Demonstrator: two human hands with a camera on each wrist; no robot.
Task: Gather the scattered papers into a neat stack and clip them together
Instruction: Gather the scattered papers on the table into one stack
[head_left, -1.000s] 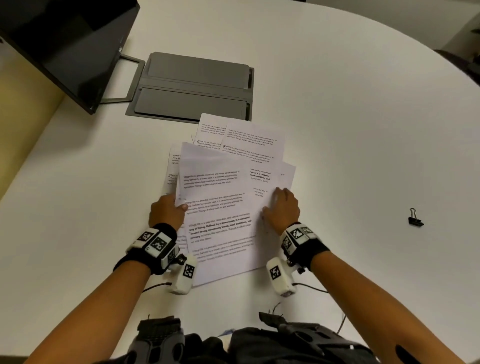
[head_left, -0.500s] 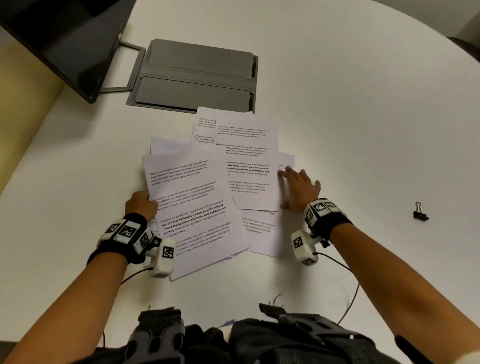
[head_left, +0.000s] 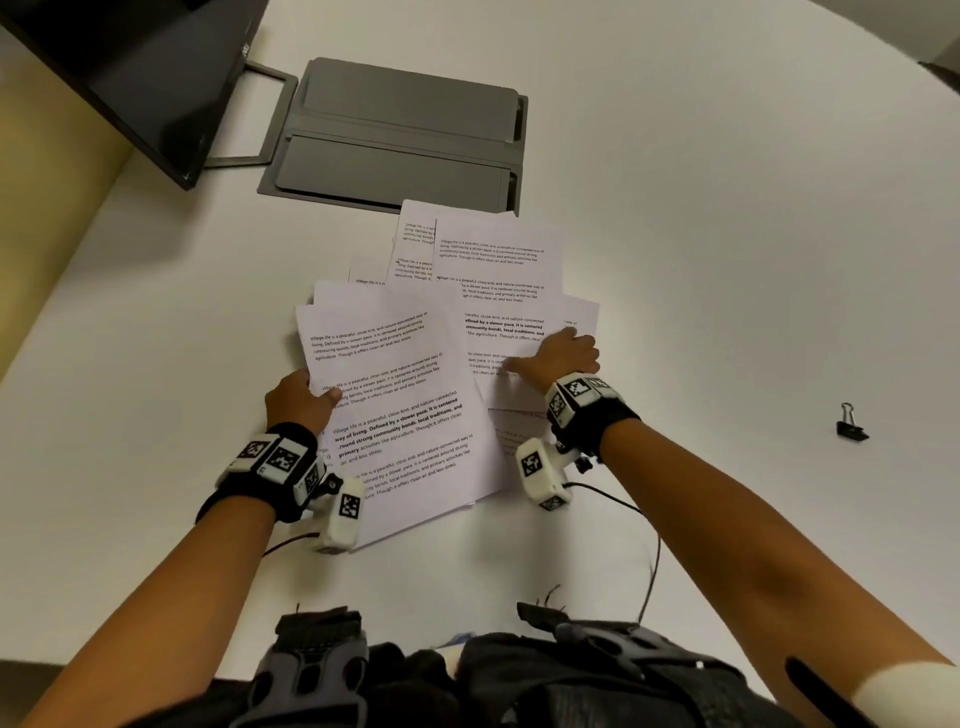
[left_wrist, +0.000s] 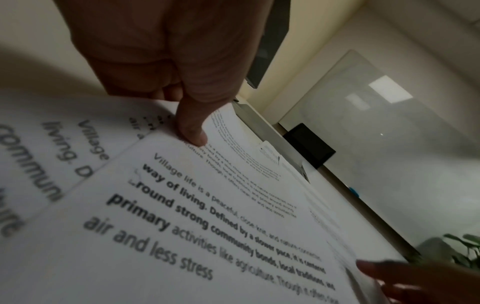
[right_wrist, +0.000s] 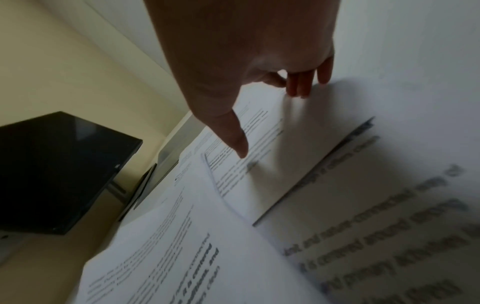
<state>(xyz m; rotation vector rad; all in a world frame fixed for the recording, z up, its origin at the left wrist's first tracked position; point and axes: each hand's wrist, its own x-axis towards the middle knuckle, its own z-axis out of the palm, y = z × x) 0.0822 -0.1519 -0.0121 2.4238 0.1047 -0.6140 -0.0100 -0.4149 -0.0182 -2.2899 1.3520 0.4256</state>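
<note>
where papers (head_left: 400, 415) sprawl, white table (head_left: 727, 260)

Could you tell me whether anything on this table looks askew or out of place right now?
Yes. The printed papers lie fanned at different angles, not squared up; the top sheet, gripped by the left hand, is rotated against those under the right hand. The binder clip sits far off to the right, unused.

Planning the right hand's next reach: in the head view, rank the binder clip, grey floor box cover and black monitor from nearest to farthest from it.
From the right hand:
1. Grey cover, ahead, slightly left.
2. Binder clip, far out to the right.
3. Black monitor, far-left corner.
</note>
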